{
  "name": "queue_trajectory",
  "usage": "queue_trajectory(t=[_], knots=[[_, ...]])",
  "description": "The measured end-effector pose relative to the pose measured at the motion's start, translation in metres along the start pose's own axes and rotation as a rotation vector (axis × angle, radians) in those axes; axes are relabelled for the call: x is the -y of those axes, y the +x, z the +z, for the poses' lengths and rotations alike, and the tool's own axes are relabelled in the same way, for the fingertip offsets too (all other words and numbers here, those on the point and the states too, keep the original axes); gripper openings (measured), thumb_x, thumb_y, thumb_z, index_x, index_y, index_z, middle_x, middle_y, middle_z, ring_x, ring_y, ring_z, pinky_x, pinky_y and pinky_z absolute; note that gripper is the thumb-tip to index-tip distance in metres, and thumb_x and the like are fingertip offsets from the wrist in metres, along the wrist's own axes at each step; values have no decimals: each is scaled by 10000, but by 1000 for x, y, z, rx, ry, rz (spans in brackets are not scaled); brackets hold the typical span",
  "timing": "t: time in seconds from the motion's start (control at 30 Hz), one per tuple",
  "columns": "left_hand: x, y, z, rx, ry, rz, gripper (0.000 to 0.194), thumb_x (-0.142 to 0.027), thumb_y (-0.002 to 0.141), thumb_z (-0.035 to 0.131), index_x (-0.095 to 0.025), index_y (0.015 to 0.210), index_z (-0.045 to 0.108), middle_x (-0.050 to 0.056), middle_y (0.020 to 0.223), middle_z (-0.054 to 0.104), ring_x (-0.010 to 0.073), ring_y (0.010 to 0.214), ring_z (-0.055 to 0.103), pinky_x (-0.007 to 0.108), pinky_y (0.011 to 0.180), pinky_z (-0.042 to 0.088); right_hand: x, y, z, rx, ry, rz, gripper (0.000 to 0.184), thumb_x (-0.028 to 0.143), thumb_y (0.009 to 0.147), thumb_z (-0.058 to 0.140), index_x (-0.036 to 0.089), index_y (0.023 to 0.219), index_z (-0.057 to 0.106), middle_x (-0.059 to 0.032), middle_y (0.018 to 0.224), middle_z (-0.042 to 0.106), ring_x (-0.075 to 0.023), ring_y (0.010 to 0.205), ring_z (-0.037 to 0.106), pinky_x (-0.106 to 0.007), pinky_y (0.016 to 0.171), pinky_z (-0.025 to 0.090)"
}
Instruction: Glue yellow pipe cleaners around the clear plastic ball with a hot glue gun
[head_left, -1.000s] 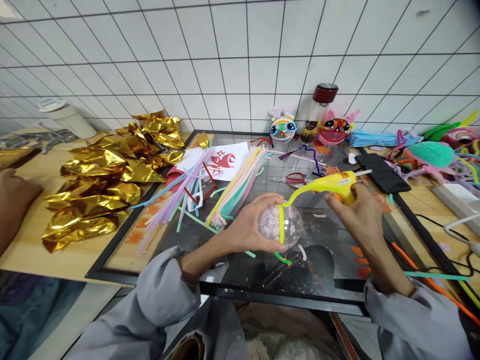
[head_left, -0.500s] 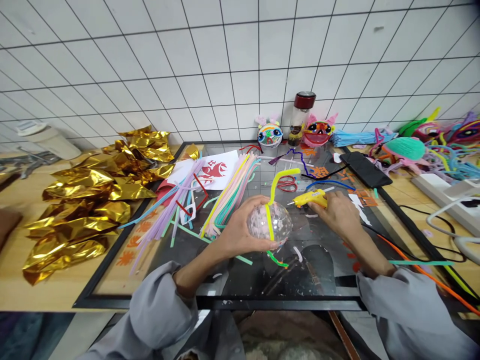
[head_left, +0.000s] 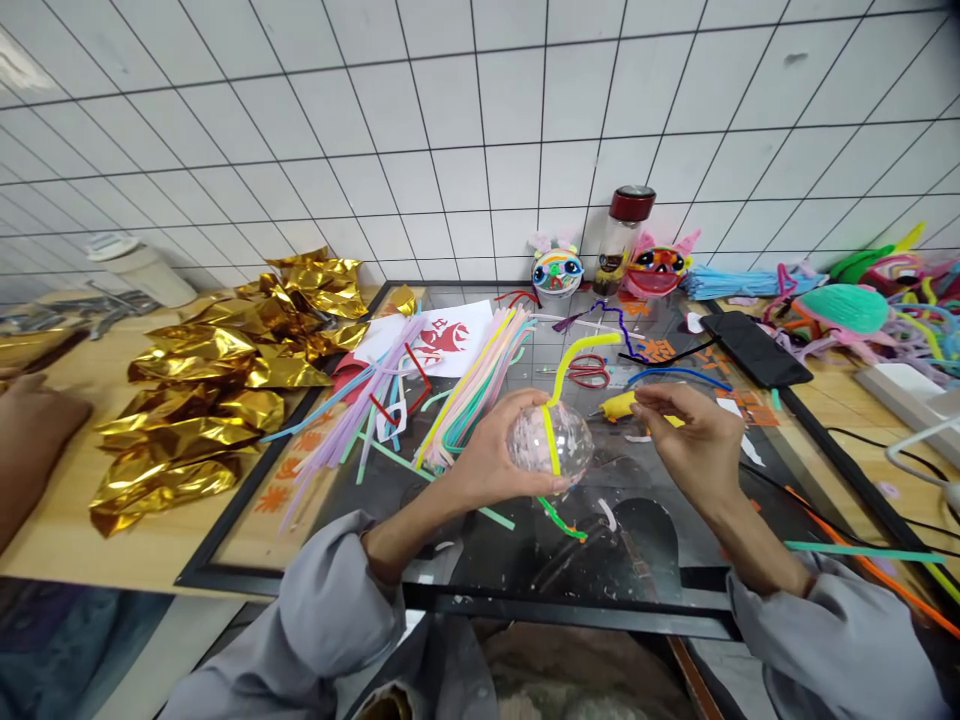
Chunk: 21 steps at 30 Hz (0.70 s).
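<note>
My left hand [head_left: 491, 455] is wrapped round a clear plastic ball [head_left: 574, 450] above the dark board. A yellow pipe cleaner [head_left: 574, 358] runs over the ball, its free end standing up and bending right. My right hand [head_left: 690, 435] has its thumb and fingertips pinched together, in front of a yellow glue gun [head_left: 618, 406]. The hand partly covers the glue gun, which seems to lie on the board. Whether anything small sits in the pinch is hidden. Below the ball lies a green pipe cleaner piece [head_left: 561, 520].
Bundled pipe cleaners [head_left: 480, 385], red-handled scissors [head_left: 589, 372] and a black phone [head_left: 757, 348] lie on the framed board [head_left: 480, 545]. Gold foil [head_left: 202, 380] spreads at left, near another person's hand [head_left: 41, 430]. Decorated balls [head_left: 557, 272], a bottle [head_left: 622, 235] and a power strip [head_left: 911, 395] stand around.
My right hand has let go of the glue gun and now pinches in front of it. My left hand keeps the ball. The view has shifted left, bringing more of the other person's arm in.
</note>
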<state>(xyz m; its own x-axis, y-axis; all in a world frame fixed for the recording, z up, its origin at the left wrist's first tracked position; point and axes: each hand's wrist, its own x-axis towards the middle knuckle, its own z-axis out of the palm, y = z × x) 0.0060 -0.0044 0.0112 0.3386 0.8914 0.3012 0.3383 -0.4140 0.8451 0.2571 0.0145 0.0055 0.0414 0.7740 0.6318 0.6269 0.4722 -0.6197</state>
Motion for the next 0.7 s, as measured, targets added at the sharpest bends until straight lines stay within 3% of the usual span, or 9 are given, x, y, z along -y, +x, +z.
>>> queue_trajectory(t=[0.17, 0.27, 0.4, 0.53, 0.7], knots=[[1, 0, 1, -14, -42, 11, 840, -315, 520, 905, -171, 1250, 515, 141, 1335, 560, 317, 1262, 540, 462, 1123, 406, 17, 7, 5, 79, 166, 75, 111, 299, 842, 674, 222, 902, 726, -17, 779, 736, -171, 657, 689, -318, 639, 572], [1, 0, 1, -14, -51, 16, 839, -327, 517, 907, -181, 1246, 519, 138, 1325, 564, 316, 1254, 543, 462, 1120, 407, 36, 16, 3, 134, 204, -11, 123, 292, 885, 631, 217, 935, 715, -14, 772, 713, -140, 593, 652, -287, 580, 536], [0, 0, 2, -16, -20, 53, 824, -343, 532, 906, -179, 1245, 526, 140, 1319, 562, 318, 1253, 539, 473, 1113, 411, 66, 30, 1, 257, 169, -129, 267, 315, 903, 625, 215, 1148, 660, -51, 953, 712, -145, 721, 634, -297, 669, 523], [-2, 0, 1, -8, 21, 90, 804, -353, 556, 892, -182, 1252, 528, 130, 1289, 581, 318, 1231, 552, 486, 1085, 437, 83, 36, 3, 309, 210, -231, 183, 352, 904, 626, 212, 1003, 689, -43, 948, 682, -138, 736, 591, -277, 659, 493], [-6, 1, 0, 11, 55, 91, 801, -337, 544, 898, -188, 1243, 537, 132, 1289, 587, 314, 1212, 571, 476, 1071, 455, 89, 31, 2, 306, 214, -235, 151, 236, 925, 578, 198, 832, 690, -23, 804, 692, -151, 769, 644, -270, 677, 483]])
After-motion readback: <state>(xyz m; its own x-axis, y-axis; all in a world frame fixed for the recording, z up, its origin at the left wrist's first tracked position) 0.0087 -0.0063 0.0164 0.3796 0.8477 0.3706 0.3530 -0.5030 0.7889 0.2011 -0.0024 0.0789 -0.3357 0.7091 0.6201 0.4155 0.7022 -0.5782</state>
